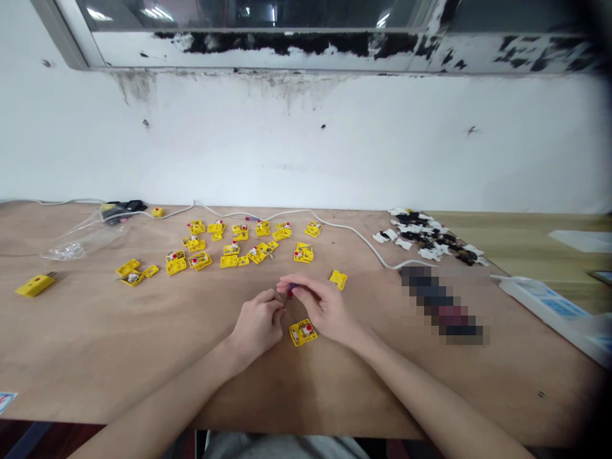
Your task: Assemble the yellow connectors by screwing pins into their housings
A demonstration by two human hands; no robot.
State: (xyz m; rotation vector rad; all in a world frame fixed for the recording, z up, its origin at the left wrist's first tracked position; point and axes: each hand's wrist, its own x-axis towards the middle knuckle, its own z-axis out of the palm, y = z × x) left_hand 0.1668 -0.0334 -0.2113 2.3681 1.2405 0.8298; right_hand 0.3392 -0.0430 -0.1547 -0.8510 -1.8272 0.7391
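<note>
My right hand (pixel 327 306) is closed around the dark red and purple handle of a small screwdriver (pixel 289 293). Its thin shaft slants down toward my left hand (pixel 258 324), whose fingers are pinched beside it; what they grip is hidden. Just below both hands lies an open yellow plastic housing half (pixel 303 332) with a white piece and a red button in it. A yellow cover (pixel 338 279) rests on the table beyond my right hand.
Several opened yellow housings (pixel 231 248) lie in loose rows farther back. At left are a closed yellow unit (pixel 36 285) and a see-through plastic bag (pixel 86 239). A white cable (pixel 354 231), black and white pieces (pixel 430 236) and a power strip (pixel 554 312) lie at right.
</note>
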